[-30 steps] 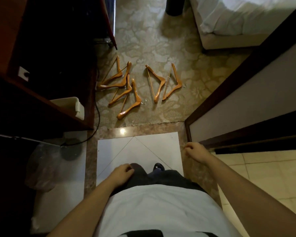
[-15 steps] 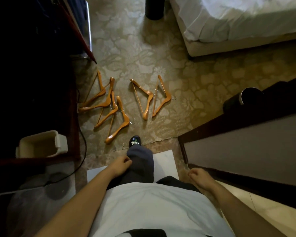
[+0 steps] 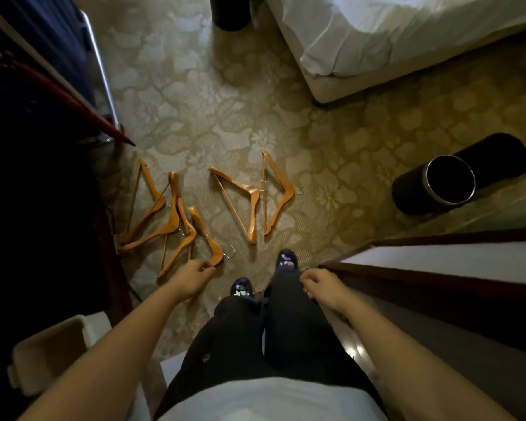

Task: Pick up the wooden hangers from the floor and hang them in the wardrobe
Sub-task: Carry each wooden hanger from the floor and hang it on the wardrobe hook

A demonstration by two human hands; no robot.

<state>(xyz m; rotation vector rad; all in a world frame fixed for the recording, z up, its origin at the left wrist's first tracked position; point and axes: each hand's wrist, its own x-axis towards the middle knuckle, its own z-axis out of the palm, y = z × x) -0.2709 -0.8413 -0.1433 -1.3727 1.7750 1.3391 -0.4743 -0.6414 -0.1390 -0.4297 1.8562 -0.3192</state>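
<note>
The wooden hangers (image 3: 252, 192) lie scattered on the carpeted floor (image 3: 195, 101) ahead. Left hand (image 3: 193, 279) and right hand (image 3: 322, 285) hang empty, fingers loosely curled. Crouching and gripping the nearest hanger (image 3: 204, 236) at its neck seems best.

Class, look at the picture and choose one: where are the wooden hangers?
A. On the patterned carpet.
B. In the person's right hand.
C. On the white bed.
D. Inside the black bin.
A: the wooden hangers lie flat on the patterned carpet ahead of the person's feet, and the right hand holds nothing.
</note>
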